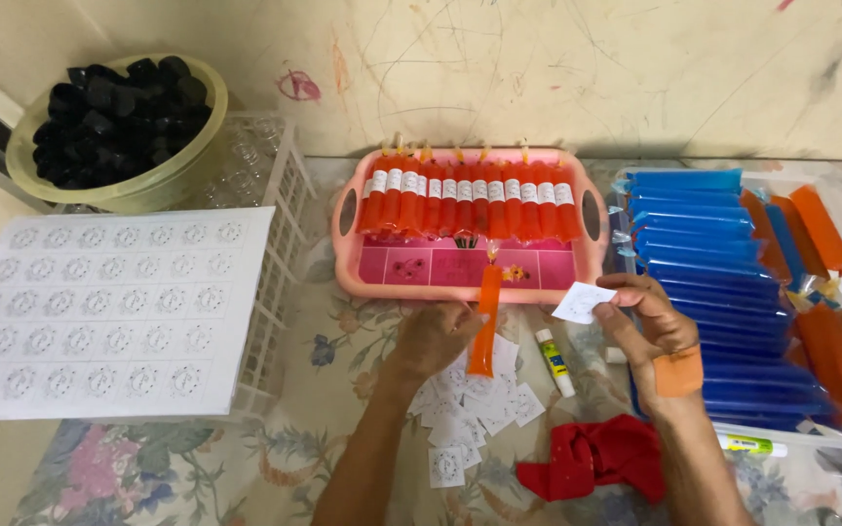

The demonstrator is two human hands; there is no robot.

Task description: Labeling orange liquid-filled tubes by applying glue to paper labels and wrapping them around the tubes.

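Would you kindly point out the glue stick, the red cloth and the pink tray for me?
glue stick (pixel 554 361), head view, middle of its white barrel.
red cloth (pixel 592 458), head view, centre of the crumpled fabric.
pink tray (pixel 470 289), head view, bare front rim.

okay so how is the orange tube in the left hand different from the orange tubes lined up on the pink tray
The long orange liquid-filled plastic tube in the left hand has no white label; the orange tubes on the pink plastic tray each carry one near the top. The held tube is single and off the pink tray; the others lie packed side by side on it. They share colour and slim shape.
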